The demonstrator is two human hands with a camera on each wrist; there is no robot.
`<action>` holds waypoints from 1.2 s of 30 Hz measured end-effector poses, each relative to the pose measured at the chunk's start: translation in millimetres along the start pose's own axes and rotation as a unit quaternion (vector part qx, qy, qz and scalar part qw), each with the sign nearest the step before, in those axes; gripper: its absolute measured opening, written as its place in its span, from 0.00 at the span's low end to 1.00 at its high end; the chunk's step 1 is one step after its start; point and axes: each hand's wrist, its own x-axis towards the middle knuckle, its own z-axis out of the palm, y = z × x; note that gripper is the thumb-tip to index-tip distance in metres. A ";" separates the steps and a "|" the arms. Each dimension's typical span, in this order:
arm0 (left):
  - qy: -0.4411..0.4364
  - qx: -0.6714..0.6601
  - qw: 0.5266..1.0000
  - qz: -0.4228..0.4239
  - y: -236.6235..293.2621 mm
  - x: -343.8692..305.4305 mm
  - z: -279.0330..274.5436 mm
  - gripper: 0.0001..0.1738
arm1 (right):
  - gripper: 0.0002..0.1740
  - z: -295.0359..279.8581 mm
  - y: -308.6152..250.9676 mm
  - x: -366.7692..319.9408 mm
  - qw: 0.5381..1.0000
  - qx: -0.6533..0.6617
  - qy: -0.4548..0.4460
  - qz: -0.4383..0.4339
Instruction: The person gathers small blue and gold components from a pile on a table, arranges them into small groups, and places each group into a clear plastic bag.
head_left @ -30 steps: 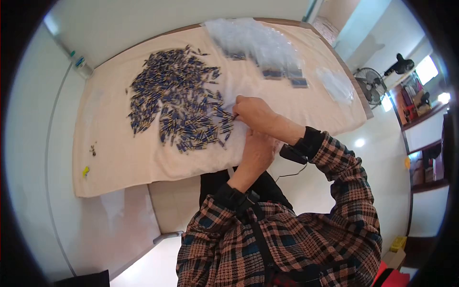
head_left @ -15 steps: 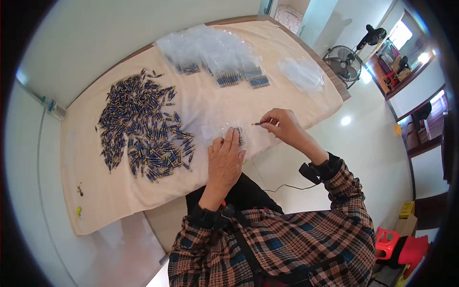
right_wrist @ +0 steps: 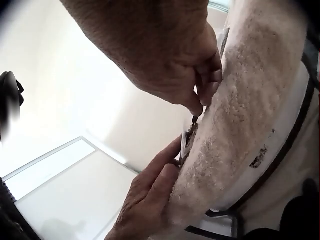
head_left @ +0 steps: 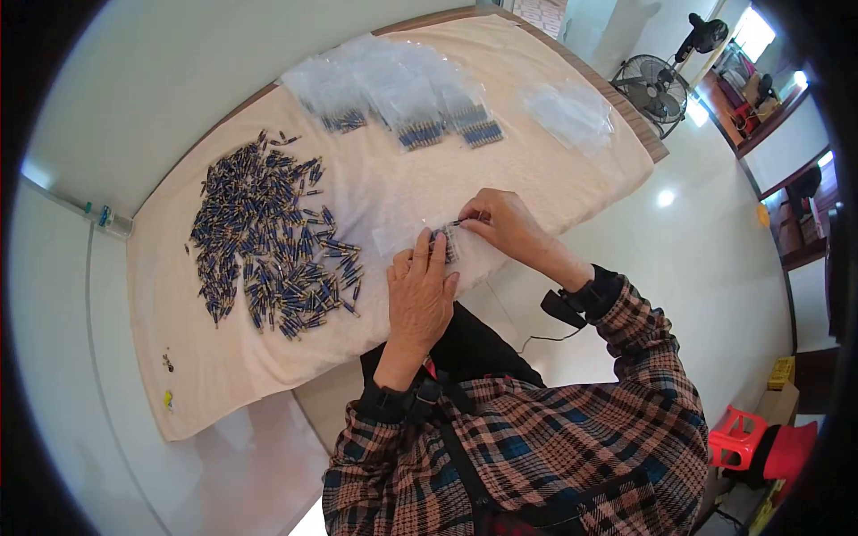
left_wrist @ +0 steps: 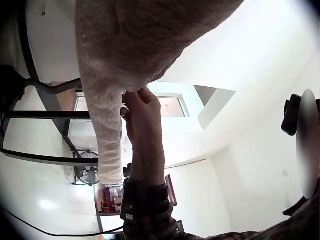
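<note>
Evidently the step in hand was loading one more piece into a packet. In the head view the left hand [head_left: 420,290] lay on the cream towelling cloth [head_left: 223,357] near the front edge of the surface. Its fingers were stretched out straight and pressed flat on a small clear plastic bag [head_left: 398,239], gripping nothing. The bag lay between the two hands and already held a short row of blue pieces. The right hand [head_left: 505,225] was curled just beside it, thumb and forefinger pinching a slim blue-and-gold metal pin [head_left: 461,221] whose tip pointed at the bag's mouth. As I judged it, the next move called for the flat fingers to keep the mouth steady while the pin went in lengthways, square with the row, so that it did not snag the film. Only the head view showed the wider layout. A big loose heap of blue-and-gold pins [head_left: 268,241] lay well to the left. Filled clear packets [head_left: 420,125] were laid out at the far side, and a crumpled pile of clear film bags [head_left: 572,112] sat toward the far right corner. The right wrist view gave what that view could not: the dark pin [right_wrist: 193,120] nipped at the very fingertips, close above the bag's edge and the left fingers [right_wrist: 167,165]. The left wrist view showed mostly the cloth's hanging edge from below. There the right hand [left_wrist: 145,120] reached up to the edge, and neither bag nor pin could be seen.
</note>
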 end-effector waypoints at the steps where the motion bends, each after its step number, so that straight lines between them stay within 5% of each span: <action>1: 0.006 -0.003 1.000 0.000 -0.5 -0.3 -0.1 0.31 | 0.05 2.3 -0.3 2.3 1.000 0.002 0.004 -0.013; 13: 0.017 -0.030 0.999 -0.010 -2.0 -0.8 -1.8 0.30 | 0.11 17.1 -9.3 7.5 0.990 0.094 0.014 0.106; 22: 0.021 -0.018 1.000 0.008 -5.9 -2.6 1.7 0.33 | 0.10 23.0 -17.2 -4.4 0.986 0.124 0.071 0.082; 26: 0.018 -0.017 1.000 0.001 -2.7 -1.9 -1.3 0.33 | 0.12 20.5 -28.2 -19.4 0.987 0.094 0.097 0.087; 29: 0.034 -0.043 0.998 0.002 -5.0 -1.5 -0.5 0.32 | 0.16 23.4 -29.6 -29.8 0.995 -0.063 0.060 0.058; 36: 0.097 -0.099 0.990 -0.010 -9.8 -3.5 7.5 0.27 | 0.17 35.0 -24.0 -27.6 0.995 -0.040 0.081 0.038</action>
